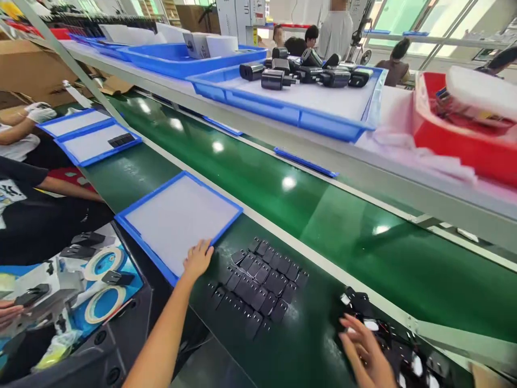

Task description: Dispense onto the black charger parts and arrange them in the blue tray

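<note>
My left hand (197,259) lies on the near right edge of a blue-rimmed tray (177,221) with a white liner, its fingers closed over the rim. Beside it, several small black plastic parts (258,285) sit in rows on the green work surface. Over a second heap of black and white parts (388,345) at the lower right reaches my right hand (365,353), fingers spread and touching them.
A green conveyor belt (323,215) runs diagonally past. Above it a shelf carries blue trays with black chargers (307,73) and a red bin (460,134). At the left sit co-workers, tape rolls (105,283) and two more blue trays (92,137).
</note>
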`<control>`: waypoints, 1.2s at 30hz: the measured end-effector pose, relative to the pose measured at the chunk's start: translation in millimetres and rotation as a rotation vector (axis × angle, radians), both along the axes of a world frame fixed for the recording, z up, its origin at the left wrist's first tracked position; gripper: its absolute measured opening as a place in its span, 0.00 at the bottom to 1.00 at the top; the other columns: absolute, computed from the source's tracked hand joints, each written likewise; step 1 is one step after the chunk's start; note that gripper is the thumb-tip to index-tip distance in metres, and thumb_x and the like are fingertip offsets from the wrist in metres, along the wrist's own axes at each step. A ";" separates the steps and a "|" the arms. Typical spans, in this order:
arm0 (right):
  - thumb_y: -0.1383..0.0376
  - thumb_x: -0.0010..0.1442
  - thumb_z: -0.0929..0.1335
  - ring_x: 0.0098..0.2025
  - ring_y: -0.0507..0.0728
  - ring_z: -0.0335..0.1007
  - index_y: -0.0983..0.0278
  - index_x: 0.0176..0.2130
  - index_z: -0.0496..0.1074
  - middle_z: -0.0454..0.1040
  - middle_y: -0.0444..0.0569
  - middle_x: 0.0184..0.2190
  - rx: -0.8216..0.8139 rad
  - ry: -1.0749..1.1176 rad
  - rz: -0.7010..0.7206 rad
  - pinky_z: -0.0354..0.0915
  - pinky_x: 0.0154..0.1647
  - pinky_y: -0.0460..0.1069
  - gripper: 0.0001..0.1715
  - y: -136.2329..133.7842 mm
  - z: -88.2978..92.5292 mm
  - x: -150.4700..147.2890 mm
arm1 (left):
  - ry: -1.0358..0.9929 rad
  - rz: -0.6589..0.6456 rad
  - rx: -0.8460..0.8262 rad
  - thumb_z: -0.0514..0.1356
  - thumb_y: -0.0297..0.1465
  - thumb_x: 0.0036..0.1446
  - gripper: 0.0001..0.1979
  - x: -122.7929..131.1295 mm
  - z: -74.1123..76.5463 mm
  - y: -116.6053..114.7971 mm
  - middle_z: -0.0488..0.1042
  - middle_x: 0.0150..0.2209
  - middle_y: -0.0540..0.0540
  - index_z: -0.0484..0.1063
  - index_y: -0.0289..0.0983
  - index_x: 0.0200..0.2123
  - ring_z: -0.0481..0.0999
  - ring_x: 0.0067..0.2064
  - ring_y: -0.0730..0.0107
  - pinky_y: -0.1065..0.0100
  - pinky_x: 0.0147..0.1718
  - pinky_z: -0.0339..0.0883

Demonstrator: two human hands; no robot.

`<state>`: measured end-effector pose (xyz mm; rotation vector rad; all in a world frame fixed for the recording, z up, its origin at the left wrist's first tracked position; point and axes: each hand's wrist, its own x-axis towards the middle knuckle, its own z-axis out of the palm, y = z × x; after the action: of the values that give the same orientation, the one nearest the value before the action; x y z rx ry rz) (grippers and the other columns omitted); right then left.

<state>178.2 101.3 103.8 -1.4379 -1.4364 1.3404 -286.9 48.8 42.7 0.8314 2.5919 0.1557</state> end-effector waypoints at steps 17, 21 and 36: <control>0.46 0.50 0.69 0.38 0.58 0.71 0.61 0.62 0.58 0.67 0.54 0.47 -0.414 -0.165 0.096 0.66 0.48 0.56 0.47 60.0 -77.2 -100.2 | -0.224 -0.370 -0.067 0.40 0.49 0.64 0.32 96.1 31.3 93.9 0.75 0.46 0.31 0.73 0.32 0.48 0.69 0.54 0.46 0.54 0.51 0.61; 0.47 0.50 0.69 0.42 0.60 0.69 0.61 0.58 0.63 0.67 0.54 0.46 -0.384 -0.153 0.095 0.67 0.47 0.55 0.41 59.0 -81.5 -103.9 | -0.218 -0.421 -0.101 0.41 0.48 0.63 0.33 93.6 29.0 99.1 0.74 0.47 0.28 0.69 0.28 0.54 0.71 0.53 0.45 0.53 0.52 0.59; 0.48 0.59 0.61 0.44 0.58 0.72 0.64 0.63 0.55 0.66 0.58 0.50 -0.324 -0.371 0.202 0.67 0.48 0.53 0.39 68.8 -78.1 -97.9 | -0.274 -0.445 -0.048 0.43 0.45 0.64 0.28 95.1 29.5 116.3 0.76 0.49 0.37 0.66 0.35 0.58 0.73 0.51 0.51 0.58 0.49 0.64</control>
<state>80.4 170.1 25.7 -1.8692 -1.6930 1.5435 -191.8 165.2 72.2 1.2473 2.0937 0.0703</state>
